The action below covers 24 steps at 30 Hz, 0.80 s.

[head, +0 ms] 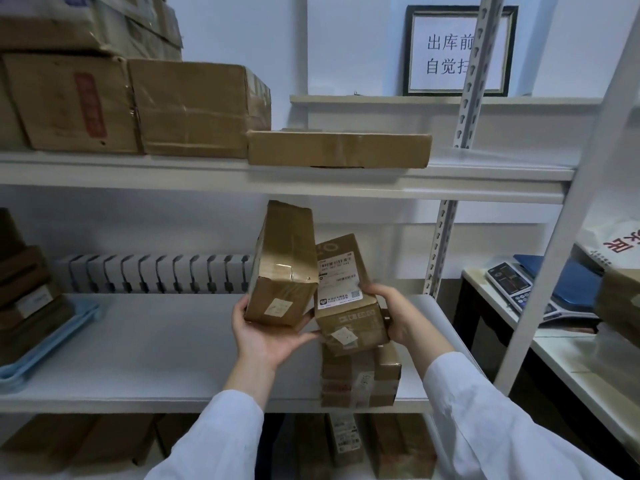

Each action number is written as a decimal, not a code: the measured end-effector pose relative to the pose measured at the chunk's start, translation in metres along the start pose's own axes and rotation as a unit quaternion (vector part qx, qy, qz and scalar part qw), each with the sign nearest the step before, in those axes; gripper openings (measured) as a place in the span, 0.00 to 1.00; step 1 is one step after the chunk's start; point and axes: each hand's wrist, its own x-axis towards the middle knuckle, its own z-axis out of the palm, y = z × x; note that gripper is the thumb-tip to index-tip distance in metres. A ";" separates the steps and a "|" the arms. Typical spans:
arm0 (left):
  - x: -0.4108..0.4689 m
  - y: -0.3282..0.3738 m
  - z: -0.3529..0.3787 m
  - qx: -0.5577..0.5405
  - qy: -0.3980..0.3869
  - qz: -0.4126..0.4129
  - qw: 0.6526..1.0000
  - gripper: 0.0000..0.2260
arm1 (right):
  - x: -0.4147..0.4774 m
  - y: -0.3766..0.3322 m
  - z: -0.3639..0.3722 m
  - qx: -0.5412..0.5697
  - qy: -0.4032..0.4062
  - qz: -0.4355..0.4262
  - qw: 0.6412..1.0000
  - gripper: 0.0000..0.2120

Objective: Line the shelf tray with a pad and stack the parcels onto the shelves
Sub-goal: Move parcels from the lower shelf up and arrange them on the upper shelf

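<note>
My left hand [266, 336] cups the bottom of a tall taped brown parcel [282, 261], held upright and tilted above the middle shelf [156, 344]. Beside it, my right hand [398, 315] grips a smaller brown parcel with a white shipping label [343, 289]; the two parcels touch. Under them a low stack of flat parcels [360, 379] sits at the shelf's front edge. A light blue tray [45, 348] lies at the shelf's left end with brown boxes on it.
The upper shelf [311, 181] carries large cartons [197, 109] and a flat box [339, 148]. More parcels [346, 441] stand on the bottom shelf. At the right a side table [568, 344] bears a weighing scale [530, 289]. A framed sign [457, 50] leans on the wall ledge.
</note>
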 end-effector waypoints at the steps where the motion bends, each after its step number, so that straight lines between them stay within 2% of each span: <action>1: -0.005 0.002 0.003 0.001 0.006 0.007 1.000 0.28 | -0.002 -0.001 0.002 -0.004 -0.004 -0.006 1.000 0.11; 8: -0.032 0.017 0.002 0.011 0.026 0.039 0.999 0.26 | -0.014 -0.007 0.017 0.026 -0.014 -0.059 0.998 0.14; 15: -0.070 0.029 -0.008 -0.044 0.016 0.097 0.994 0.22 | -0.025 -0.004 0.035 0.107 -0.019 -0.081 0.991 0.14; 20: -0.095 0.036 -0.004 -0.033 0.015 0.128 0.991 0.20 | -0.039 -0.008 0.055 0.094 -0.056 -0.082 0.991 0.14; 24: -0.117 0.043 -0.001 -0.030 -0.019 0.135 0.990 0.22 | -0.053 -0.013 0.073 0.087 -0.078 -0.085 0.989 0.14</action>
